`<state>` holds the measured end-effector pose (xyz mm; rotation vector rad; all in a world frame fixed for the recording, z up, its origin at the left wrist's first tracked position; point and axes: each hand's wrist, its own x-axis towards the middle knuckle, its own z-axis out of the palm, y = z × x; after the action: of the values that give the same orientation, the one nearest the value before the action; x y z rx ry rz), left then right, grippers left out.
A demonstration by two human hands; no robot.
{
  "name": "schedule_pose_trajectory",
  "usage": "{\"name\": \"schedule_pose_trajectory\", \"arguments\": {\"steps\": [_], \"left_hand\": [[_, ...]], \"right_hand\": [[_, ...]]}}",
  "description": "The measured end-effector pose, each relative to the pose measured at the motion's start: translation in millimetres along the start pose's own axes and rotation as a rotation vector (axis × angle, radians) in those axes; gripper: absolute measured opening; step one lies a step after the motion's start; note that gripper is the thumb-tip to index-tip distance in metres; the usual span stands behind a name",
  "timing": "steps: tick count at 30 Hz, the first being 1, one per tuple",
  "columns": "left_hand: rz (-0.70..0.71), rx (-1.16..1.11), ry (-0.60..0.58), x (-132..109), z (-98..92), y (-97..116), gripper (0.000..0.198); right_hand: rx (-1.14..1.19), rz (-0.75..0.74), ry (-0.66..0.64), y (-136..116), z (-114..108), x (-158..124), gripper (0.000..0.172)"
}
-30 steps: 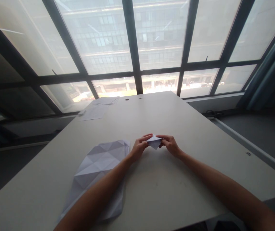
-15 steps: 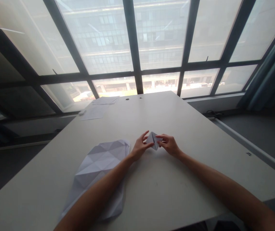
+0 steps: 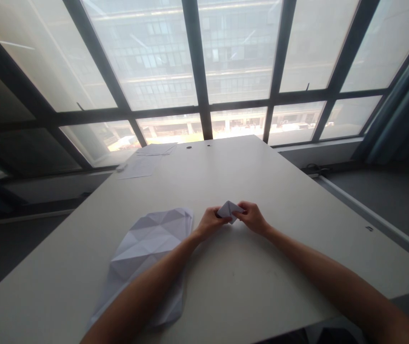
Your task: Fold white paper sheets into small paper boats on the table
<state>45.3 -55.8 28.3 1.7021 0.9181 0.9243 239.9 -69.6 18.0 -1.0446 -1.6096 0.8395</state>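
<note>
A small folded white paper piece (image 3: 229,209) with pointed corners is held between both hands above the middle of the table. My left hand (image 3: 210,221) is closed on its left side, thumb along the lower front edge and fingers behind. On the right side, my right hand (image 3: 252,217) pinches the paper between thumb and fingers. The back of the paper and some fingertips are hidden. Left of my left hand, partly under my left forearm, lies a large creased sheet of paper (image 3: 149,239) with a pattern of triangular folds.
The white table (image 3: 261,286) reaches forward to the windows (image 3: 238,52). Flat paper sheets (image 3: 136,168) lie at its far left corner. Near the far edge is a dark round spot (image 3: 189,147). A blue curtain (image 3: 397,105) hangs on the right.
The fingers of my left hand, spread before, have closed around the paper piece. The paper has turned and its dark central slit no longer shows. The large creased sheet has stayed put.
</note>
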Motion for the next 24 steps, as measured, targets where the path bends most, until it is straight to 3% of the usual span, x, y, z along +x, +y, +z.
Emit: {"name": "schedule_pose_trajectory", "arguments": {"steps": [5, 10, 16, 24], "left_hand": [[-0.016, 0.025, -0.011, -1.7, 1.1, 5.0, 0.038], [-0.062, 0.035, -0.065, -1.7, -0.2, 7.9, 0.035], [-0.048, 0.154, -0.175, -0.8, -2.9, 7.1, 0.034], [-0.045, 0.14, -0.269, -1.6, -2.0, 9.4, 0.038]], "right_hand": [[-0.08, 0.02, -0.025, 0.3, -1.2, -2.1, 0.03], [-0.011, 0.046, -0.12, 4.3, 0.7, -1.7, 0.037], [0.045, 0.041, -0.058, 6.0, 0.0, 0.5, 0.043], [0.09, 0.082, -0.055, 2.9, -3.2, 0.2, 0.049]]}}
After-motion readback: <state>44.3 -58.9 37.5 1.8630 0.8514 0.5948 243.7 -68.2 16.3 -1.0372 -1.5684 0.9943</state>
